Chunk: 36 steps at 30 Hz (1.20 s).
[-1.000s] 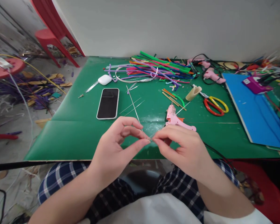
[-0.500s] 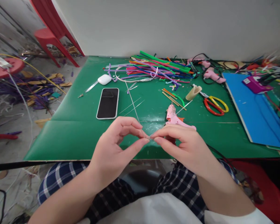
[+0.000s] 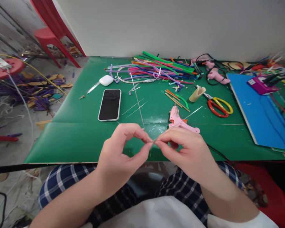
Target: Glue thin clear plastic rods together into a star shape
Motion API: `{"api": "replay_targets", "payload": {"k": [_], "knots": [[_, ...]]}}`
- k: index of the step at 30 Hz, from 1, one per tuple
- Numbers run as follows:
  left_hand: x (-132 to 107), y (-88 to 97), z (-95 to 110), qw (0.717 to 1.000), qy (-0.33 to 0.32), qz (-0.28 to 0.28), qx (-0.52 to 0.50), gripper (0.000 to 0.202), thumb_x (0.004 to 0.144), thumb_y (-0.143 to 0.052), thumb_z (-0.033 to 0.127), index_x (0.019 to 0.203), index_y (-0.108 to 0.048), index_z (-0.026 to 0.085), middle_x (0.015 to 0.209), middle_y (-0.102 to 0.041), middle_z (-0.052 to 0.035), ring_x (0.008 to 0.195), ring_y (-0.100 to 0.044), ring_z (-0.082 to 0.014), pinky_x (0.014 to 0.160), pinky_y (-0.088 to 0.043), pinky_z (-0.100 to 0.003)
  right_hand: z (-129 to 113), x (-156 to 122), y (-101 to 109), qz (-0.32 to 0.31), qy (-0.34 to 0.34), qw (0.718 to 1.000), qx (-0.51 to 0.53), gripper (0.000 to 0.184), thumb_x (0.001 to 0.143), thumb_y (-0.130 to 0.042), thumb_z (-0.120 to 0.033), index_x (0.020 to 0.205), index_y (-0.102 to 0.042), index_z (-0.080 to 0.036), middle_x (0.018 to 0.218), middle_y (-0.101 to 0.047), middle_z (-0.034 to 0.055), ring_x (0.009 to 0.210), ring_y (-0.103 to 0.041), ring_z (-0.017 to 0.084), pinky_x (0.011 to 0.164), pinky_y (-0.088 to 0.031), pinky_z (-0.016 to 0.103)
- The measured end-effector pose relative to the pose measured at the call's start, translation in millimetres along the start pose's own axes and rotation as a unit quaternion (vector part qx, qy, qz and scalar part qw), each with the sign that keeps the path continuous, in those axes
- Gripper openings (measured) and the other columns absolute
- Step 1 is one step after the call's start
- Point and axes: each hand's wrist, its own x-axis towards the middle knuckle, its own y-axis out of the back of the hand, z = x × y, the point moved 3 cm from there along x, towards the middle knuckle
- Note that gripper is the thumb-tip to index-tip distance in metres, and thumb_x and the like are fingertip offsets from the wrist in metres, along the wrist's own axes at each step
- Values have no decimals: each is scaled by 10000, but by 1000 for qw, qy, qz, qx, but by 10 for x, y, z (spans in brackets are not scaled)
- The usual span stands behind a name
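Above the near edge of the green table, my left hand (image 3: 123, 155) and my right hand (image 3: 187, 155) pinch with fingertips nearly touching. Both are closed on a thin silvery wire (image 3: 138, 101). One length slants up and left from the fingers; another length (image 3: 192, 112) points up and right past my right hand. Whether these are one bent wire or two, I cannot tell, since the fingertips hide the join. Just beyond my right hand lies a pink glue gun (image 3: 177, 120). Two loose thin wires (image 3: 136, 110) rest on the table beyond my left hand.
A phone (image 3: 110, 105) and a white case (image 3: 106, 80) lie on the left. Coloured pipe cleaners (image 3: 161, 69) are heaped at the back. To the right are scissors (image 3: 218, 107), a beige tube (image 3: 197, 94), thin sticks (image 3: 177, 100) and a blue board (image 3: 258, 117).
The left length of wire has swung more upright, its far end shifting right and away. The right length now reaches further out to the right. Both hands keep pinching, with fingertips slightly closer together.
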Motion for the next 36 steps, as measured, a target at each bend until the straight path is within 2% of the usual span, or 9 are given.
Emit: {"api": "replay_targets", "payload": {"k": [9, 17, 25, 28, 31, 36], "knots": [[12, 8, 40, 999, 15, 8, -34, 312, 744, -648, 37, 876, -473, 258, 771, -603, 70, 761, -637, -101, 863, -515, -288, -9, -26, -26, 18, 33, 999, -18, 147, 831, -543, -119, 717, -617, -175, 653, -637, -15, 591, -556, 91, 547, -424, 207], [35, 10, 3, 999, 34, 0, -39, 303, 751, -653, 47, 890, -483, 256, 793, -605, 71, 781, -635, -85, 789, -526, -224, -1, -30, -49, 33, 41, 998, -42, 147, 848, -545, -138, 737, -639, -155, 666, -649, 11, 611, -566, 108, 582, -429, 231], [66, 41, -30, 1000, 6, 13, -27, 328, 733, -645, 24, 916, -486, 244, 768, -633, 74, 757, -652, -88, 741, -542, -205, 94, 3, 29, -53, -32, 998, 17, 125, 869, -558, -166, 842, -674, -203, 758, -690, -20, 677, -607, 104, 615, -450, 208], [81, 53, -32, 999, 26, 11, -33, 314, 736, -655, 45, 906, -488, 249, 763, -641, 75, 754, -657, -89, 741, -543, -202, 111, 11, 72, -58, -24, 998, 0, 112, 858, -581, -162, 803, -671, -198, 703, -670, -30, 646, -590, 98, 609, -441, 210], [104, 69, -51, 996, 72, -1, -52, 302, 738, -678, 84, 890, -489, 262, 728, -657, 85, 743, -665, -83, 714, -533, -167, 114, 13, 84, -48, 11, 998, -27, 98, 865, -577, -162, 825, -663, -186, 730, -667, -19, 670, -593, 98, 628, -437, 213], [147, 66, -129, 975, 158, -28, -152, 288, 732, -706, 139, 868, -483, 259, 696, -671, 71, 691, -650, -85, 674, -527, -168, 106, 5, 62, -24, 63, 997, -43, 107, 871, -558, -136, 857, -652, -186, 767, -685, -2, 697, -618, 111, 639, -457, 224]]}}
